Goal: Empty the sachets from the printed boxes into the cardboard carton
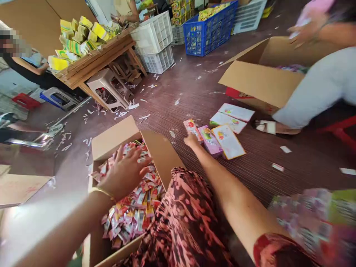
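My left hand (125, 171), with a gold bangle at the wrist, hovers open with spread fingers over an open cardboard box (114, 137) full of small red and pink sachets (133, 211). My right hand (191, 141) reaches out across the floor and touches a small flat carton (192, 128) at the near end of a group of flat cartons (228, 141). A purple carton (210, 141) lies right beside that hand. Whether the fingers have closed on the carton cannot be seen.
A person in pale trousers (319, 89) sits at right by a large open cardboard box (258, 81). White crates (154, 35), a blue crate (208, 27), a wooden table (94, 61) stacked with yellow packs and a white stool (107, 87) stand behind. Paper scraps litter the brown floor (278, 170).
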Tool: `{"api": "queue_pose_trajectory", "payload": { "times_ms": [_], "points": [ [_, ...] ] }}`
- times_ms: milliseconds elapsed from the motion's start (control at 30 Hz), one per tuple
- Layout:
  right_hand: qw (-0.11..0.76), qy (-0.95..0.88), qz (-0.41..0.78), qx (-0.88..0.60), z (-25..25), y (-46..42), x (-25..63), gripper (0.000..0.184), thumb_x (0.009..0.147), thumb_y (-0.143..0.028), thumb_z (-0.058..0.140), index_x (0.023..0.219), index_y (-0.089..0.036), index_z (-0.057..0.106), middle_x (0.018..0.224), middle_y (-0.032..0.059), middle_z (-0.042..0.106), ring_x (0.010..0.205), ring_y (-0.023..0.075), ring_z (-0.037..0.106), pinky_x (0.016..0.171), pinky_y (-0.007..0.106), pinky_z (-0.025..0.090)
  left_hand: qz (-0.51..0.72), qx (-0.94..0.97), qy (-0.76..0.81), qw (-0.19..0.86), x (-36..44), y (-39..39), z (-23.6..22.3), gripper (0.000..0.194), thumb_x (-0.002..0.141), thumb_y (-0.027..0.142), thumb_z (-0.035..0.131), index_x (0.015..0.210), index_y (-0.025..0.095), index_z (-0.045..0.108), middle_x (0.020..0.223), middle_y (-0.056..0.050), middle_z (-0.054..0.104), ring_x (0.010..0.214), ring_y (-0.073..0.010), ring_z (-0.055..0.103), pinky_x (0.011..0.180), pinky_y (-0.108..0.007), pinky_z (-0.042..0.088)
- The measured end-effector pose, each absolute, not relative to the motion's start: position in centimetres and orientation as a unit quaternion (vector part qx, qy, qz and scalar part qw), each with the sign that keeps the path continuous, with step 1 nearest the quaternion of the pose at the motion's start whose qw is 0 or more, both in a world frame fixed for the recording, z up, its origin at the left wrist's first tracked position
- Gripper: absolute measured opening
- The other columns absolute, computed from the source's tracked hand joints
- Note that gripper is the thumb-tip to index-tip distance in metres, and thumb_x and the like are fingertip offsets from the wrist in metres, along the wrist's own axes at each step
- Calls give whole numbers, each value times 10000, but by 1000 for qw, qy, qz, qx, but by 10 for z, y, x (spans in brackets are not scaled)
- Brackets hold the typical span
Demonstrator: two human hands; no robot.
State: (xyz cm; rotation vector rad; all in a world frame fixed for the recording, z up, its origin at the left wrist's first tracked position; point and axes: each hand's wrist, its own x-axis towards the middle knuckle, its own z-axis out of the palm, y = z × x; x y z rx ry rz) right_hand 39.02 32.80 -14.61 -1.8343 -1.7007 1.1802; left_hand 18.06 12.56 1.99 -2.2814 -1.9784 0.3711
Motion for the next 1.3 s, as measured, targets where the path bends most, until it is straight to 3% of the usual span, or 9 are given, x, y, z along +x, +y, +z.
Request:
{"api": "queue_pose_trajectory", "payload": {
  "times_ms": [100, 167, 333, 433, 567, 833, 1067, 1200, 1300],
  "points": [
    [126, -581, 409, -692, -220, 338, 408, 491, 798, -131, 625, 1273, -79, 516, 1337, 226, 521, 1302, 339, 447, 1120, 497, 330, 182, -655, -732, 47, 137, 108, -41, 577, 838, 536, 629, 1390, 408, 520, 1558, -115, 326, 1441, -484, 206, 1081, -793, 36],
    [88, -583, 375, -715, -259, 351, 413, 615, 830, -245, 634, 1390, -103, 424, 1445, 243, 398, 1371, 377, 351, 1123, 528, 308, 186, -594, -782, -11, 102, 85, -83, 690, 784, 614, 653, 1423, 446, 456, 1618, -111, 165, 1456, -517, 97, 1031, -835, 55],
    [-4, -646, 243, -724, -325, 394, 414, 818, 832, -504, 651, 1496, -174, 307, 1536, 221, 271, 1402, 400, 258, 1077, 563, 288, 109, -500, -847, -145, 9, 56, -142, 801, 793, 615, 638, 1502, 378, 350, 1640, -83, -41, 1491, -422, 101, 1158, -621, 237],
    [-34, -664, 179, -725, -347, 408, 410, 914, 798, -629, 650, 1505, -170, 296, 1506, 235, 309, 1374, 398, 277, 1040, 540, 280, 98, -489, -851, -166, -37, 72, -157, 853, 784, 625, 641, 1521, 337, 323, 1644, -70, -35, 1497, -410, 78, 1198, -552, 199],
    [-55, -694, 114, -709, -364, 409, 406, 1059, 794, -677, 624, 1541, -81, 166, 1556, 270, 189, 1432, 373, 155, 1052, 510, 230, 87, -467, -859, -192, -65, 115, -176, 916, 748, 750, 586, 1524, 350, 309, 1642, -91, 42, 1487, -428, 105, 1184, -581, 199],
    [-94, -755, 75, -645, -361, 385, 404, 786, 901, -498, 562, 1511, -121, 240, 1528, 304, 167, 1435, 396, 155, 1075, 498, 152, 56, -467, -862, -187, -31, 60, -178, 738, 813, 687, 544, 1465, 360, 429, 1638, -11, -71, 1490, -433, 29, 1199, -588, 156],
    [-50, -739, 90, -666, -350, 358, 386, 713, 837, -505, 622, 1422, -178, 378, 1400, 224, 355, 1257, 415, 399, 965, 484, 341, -45, -456, -872, -173, 0, -37, -182, 722, 851, 586, 576, 1485, 286, 406, 1624, -89, 32, 1496, -395, 70, 1192, -598, 203],
    [-72, -684, 154, -710, -344, 347, 389, 947, 797, -571, 634, 1526, -205, 153, 1437, 271, 316, 1268, 446, 430, 998, 535, 349, -78, -444, -864, -224, 13, -37, -135, 681, 911, 566, 487, 1520, 310, 325, 1606, -96, 136, 1480, -329, 204, 1187, -540, 273],
    [-92, -653, 229, -716, -337, 336, 395, 997, 792, -596, 609, 1540, -185, 95, 1360, 313, 412, 1257, 471, 464, 982, 565, 378, -42, -477, -864, -154, 43, -16, -114, 686, 872, 591, 546, 1497, 392, 347, 1599, -65, 190, 1469, -340, 219, 1183, -589, 230]
  ]
}}
